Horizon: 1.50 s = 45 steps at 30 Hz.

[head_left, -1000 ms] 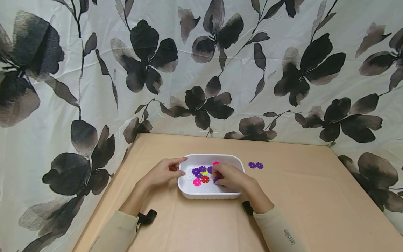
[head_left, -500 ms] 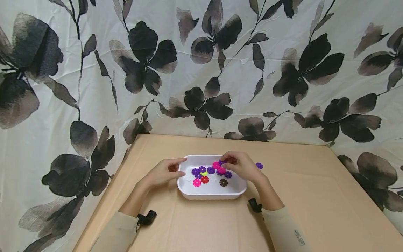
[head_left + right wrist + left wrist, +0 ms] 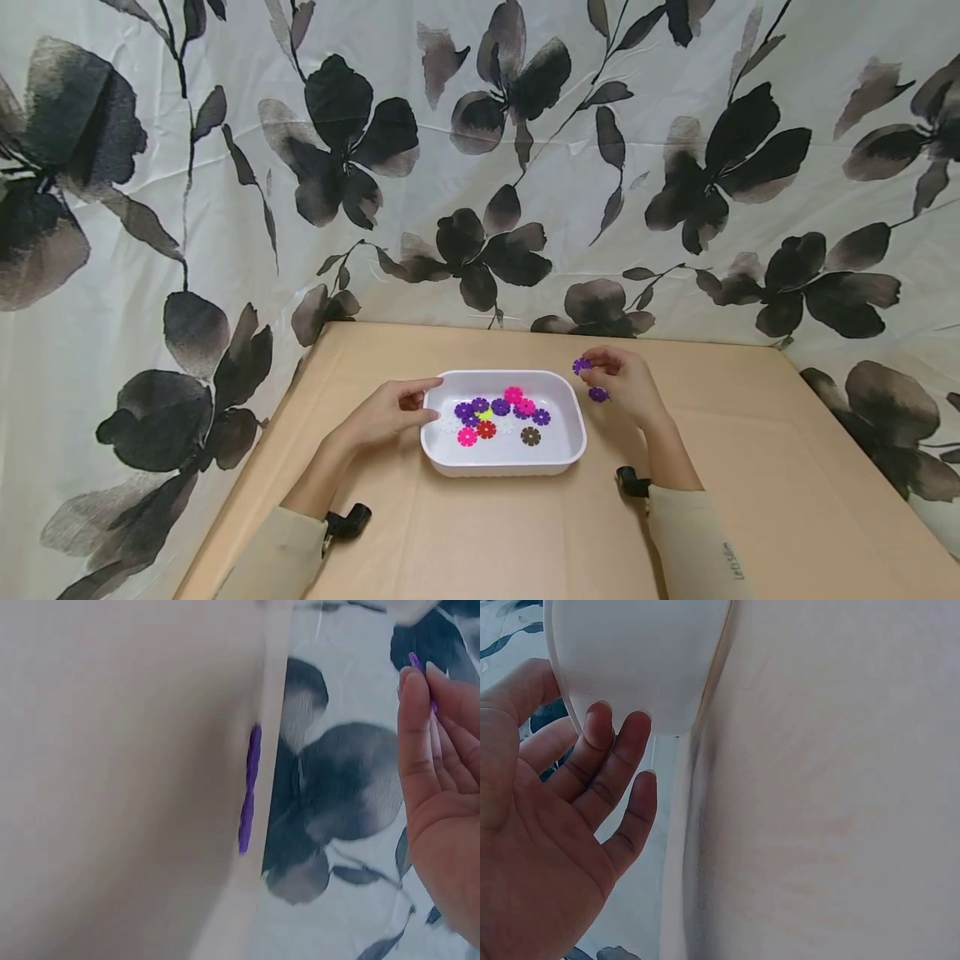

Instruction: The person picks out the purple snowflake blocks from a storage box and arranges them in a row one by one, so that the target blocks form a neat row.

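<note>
My left hand [image 3: 392, 412] grips the left end of a white plastic tray [image 3: 504, 463], thumb and fingers at its rim. In the left wrist view the curled fingers [image 3: 630, 750] lie against the tray's outer wall [image 3: 641, 667]. Past the tray's right end, my right hand [image 3: 626, 383] pinches a purple flower-shaped disc [image 3: 581, 367] between thumb and fingertips, raised over the table. Close below that hand, two more purple flower discs [image 3: 253, 756] lie side by side on the table; in the head view the hand hides one of them.
Inside the tray are several flower discs: purple [image 3: 542, 417], pink [image 3: 513, 394], a red one [image 3: 486, 429], a brown one [image 3: 530, 436] and a yellow-green one [image 3: 486, 413]. Behind the tan tabletop [image 3: 480, 533] hangs a white cloth [image 3: 420, 192] with dark flowers.
My right hand has come up out of the tray with a purple flower disc and moved right, over the discs on the table. The left hand stays on the tray's end.
</note>
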Tool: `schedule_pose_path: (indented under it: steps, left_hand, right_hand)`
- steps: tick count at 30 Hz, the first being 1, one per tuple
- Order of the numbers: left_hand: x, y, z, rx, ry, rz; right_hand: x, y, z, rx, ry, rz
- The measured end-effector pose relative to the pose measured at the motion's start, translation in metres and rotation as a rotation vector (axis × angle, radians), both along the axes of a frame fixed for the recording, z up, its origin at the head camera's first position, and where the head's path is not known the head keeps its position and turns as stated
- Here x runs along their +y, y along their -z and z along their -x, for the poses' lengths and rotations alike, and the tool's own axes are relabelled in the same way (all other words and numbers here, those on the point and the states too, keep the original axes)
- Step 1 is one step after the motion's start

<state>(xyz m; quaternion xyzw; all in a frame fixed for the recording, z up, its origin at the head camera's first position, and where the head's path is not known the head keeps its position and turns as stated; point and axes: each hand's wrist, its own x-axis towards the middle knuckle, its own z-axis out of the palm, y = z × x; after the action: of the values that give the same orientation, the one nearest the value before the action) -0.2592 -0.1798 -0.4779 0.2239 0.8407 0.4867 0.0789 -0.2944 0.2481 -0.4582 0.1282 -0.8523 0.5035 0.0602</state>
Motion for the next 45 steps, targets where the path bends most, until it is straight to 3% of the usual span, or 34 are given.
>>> schedule_pose_path:
  steps: [4,13,19,29,35,41,45]
  left_hand:
    - [0.000,0.000,0.000,-0.003,-0.002,-0.009]
    - [0.000,0.000,0.001,0.001,0.000,-0.004]
    - [0.000,0.001,0.002,0.008,0.003,0.005]
    - [0.001,0.001,0.001,0.002,0.003,-0.002]
    - [0.002,0.001,0.000,-0.019,-0.004,-0.017]
    - [0.002,0.002,0.001,-0.014,-0.003,-0.015]
    - [0.001,0.000,0.001,-0.007,-0.005,0.009]
  right_hand:
    - [0.017,0.003,0.001,-0.001,0.047,-0.031]
    - [0.055,0.009,-0.004,-0.046,0.190,-0.254]
    - [0.072,0.013,-0.008,-0.123,0.194,-0.317]
    - [0.075,0.015,-0.010,-0.233,0.195,-0.382]
    - [0.076,0.017,-0.009,-0.206,0.195,-0.437]
    - [0.073,0.014,-0.010,-0.221,0.212,-0.417]
    - [0.062,0.005,-0.007,-0.117,0.186,-0.367]
